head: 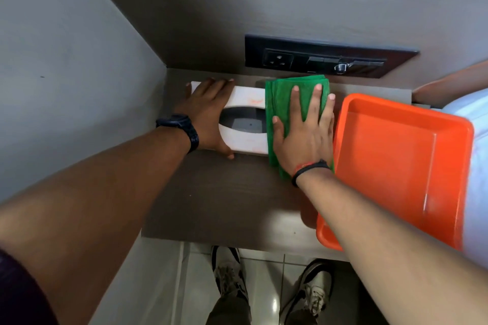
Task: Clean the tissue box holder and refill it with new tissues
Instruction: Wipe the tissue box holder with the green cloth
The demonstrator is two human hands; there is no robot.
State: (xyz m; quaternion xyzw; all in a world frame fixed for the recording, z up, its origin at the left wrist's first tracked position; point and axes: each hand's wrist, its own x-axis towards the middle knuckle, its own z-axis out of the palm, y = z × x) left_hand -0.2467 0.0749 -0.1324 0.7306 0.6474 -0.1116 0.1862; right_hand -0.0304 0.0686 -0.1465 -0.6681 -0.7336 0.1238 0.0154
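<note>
Bracing holder [248, 124] with left hand [208, 116], fingers spread flat. Pressing cloth [280, 103] onto holder with flat right hand [303, 134]. Lying beside tray [449, 155].

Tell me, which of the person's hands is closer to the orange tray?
The right hand. It presses flat on the green cloth right beside the orange tray. The left hand rests on the far end of the tissue box holder.

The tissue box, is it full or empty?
Looks empty. Through the oval opening of the tissue box only a dark inside and bare grey bottom show, no tissue poking out.
</note>
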